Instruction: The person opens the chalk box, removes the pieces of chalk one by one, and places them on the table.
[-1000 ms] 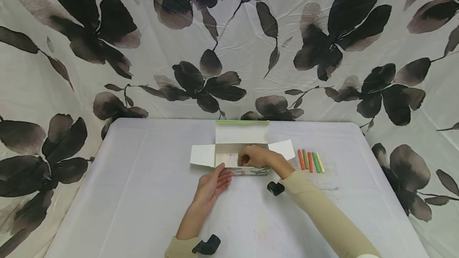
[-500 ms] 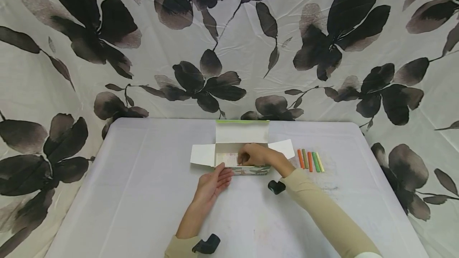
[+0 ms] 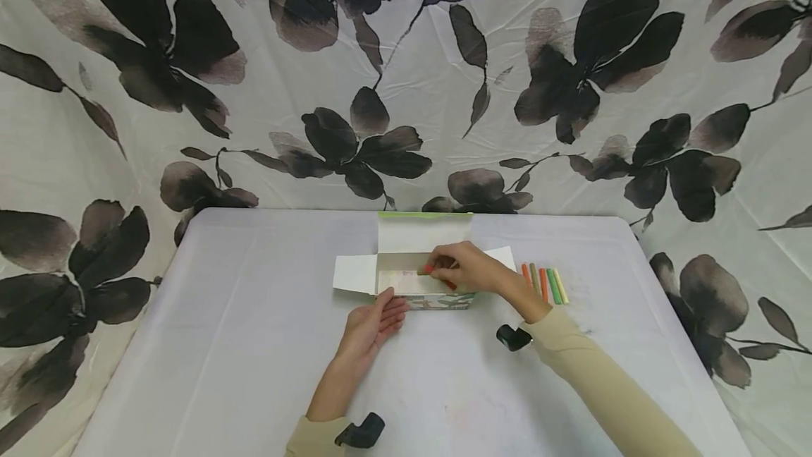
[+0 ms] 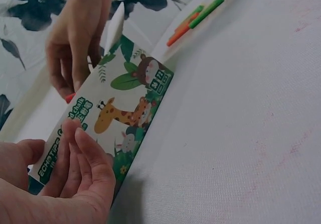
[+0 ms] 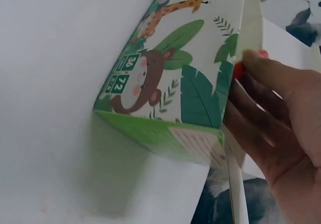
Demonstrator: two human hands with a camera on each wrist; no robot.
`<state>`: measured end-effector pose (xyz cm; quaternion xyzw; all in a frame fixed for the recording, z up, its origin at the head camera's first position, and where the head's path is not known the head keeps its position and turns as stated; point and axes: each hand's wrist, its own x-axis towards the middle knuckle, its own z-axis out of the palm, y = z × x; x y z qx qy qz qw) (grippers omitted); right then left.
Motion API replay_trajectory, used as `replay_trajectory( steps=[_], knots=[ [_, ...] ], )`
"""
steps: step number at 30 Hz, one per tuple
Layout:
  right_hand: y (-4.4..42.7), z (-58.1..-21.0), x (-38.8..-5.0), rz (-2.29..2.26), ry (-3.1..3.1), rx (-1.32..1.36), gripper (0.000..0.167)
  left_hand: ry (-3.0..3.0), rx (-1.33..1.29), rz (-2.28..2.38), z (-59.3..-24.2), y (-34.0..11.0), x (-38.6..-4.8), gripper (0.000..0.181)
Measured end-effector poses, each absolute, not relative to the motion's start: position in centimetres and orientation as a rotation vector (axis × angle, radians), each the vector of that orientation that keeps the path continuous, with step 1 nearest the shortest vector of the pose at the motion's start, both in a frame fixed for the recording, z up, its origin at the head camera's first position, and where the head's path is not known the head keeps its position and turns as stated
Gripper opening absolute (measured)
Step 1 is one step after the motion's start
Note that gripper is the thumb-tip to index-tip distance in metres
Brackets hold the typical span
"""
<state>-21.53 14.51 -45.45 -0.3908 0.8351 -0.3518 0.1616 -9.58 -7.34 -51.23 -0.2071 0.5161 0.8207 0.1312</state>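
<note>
A white chalk box (image 3: 438, 302), printed with a giraffe and a bear (image 5: 143, 78), stands with its lid and side flaps folded out. My left hand (image 3: 364, 326) holds its front wall near the left corner. In the left wrist view the thumb is at the rim and the fingers lie against the printed front. Over the box's opening, my right hand (image 3: 474, 266) pinches a red chalk stick (image 3: 428, 269) between thumb and fingertips. The fingers cover most of that stick. The right wrist view shows the red chalk (image 5: 238, 71) just at the box's rim.
To the right of the box, several chalk sticks lie side by side: orange (image 3: 543, 285), green (image 3: 555, 286), yellow (image 3: 562, 285) and a brownish one (image 3: 535, 278). Below is a white-covered table (image 3: 254, 316) with faint chalk smudges. A floral cloth (image 3: 254, 76) hangs behind it.
My right hand has risen from inside the box and shifted slightly right, and red chalk now shows in its fingers. The left hand stays on the box.
</note>
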Motion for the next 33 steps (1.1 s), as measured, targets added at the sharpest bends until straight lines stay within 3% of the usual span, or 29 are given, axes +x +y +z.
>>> replay_trajectory(
  steps=[18,33],
  knots=[
    [20.8,-42.9,-20.5,-1.373,2.459,-0.726,0.028,1.500,-0.583,2.382,-51.2,-7.4,-9.6,0.046],
    [26.2,-43.4,-19.0,-1.473,2.376,-0.485,0.035,1.502,-0.580,2.380,-51.1,-7.4,-9.4,0.047]
  ],
)
